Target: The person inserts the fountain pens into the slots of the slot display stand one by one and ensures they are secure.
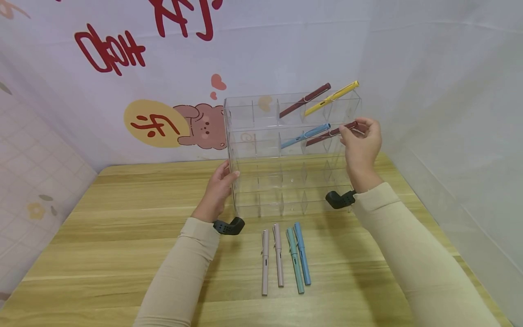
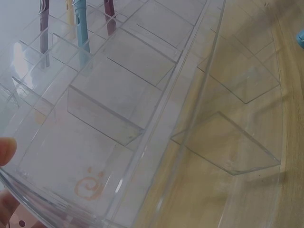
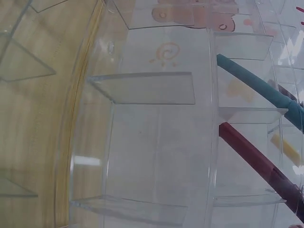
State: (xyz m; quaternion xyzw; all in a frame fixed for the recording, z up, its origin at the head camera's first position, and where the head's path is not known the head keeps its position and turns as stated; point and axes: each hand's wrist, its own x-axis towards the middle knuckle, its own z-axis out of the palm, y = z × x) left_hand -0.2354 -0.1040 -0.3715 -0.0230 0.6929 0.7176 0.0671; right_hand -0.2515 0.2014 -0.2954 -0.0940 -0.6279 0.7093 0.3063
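Note:
A clear acrylic rack (image 1: 230, 150) with rows of small compartments stands upright on the table. My left hand (image 1: 217, 191) holds its left side edge, and a fingertip and thumb (image 2: 6, 151) show in the left wrist view. With thumb and fingers, my right hand (image 1: 364, 146) pinches the upper end of a dark red pen (image 1: 324, 136); its lower end rests in a second-row compartment. Beside it leans a light blue pen (image 1: 304, 136). Another dark red pen (image 1: 304, 101) and a yellow pen (image 1: 332, 98) lean in the top row.
On the table (image 1: 135, 254) in front of the rack lie two pinkish-grey pens (image 1: 265, 263) (image 1: 279, 256), a teal-green pen (image 1: 295, 261) and a blue pen (image 1: 302, 254). A white printed cloth (image 1: 286, 50) hangs behind the rack.

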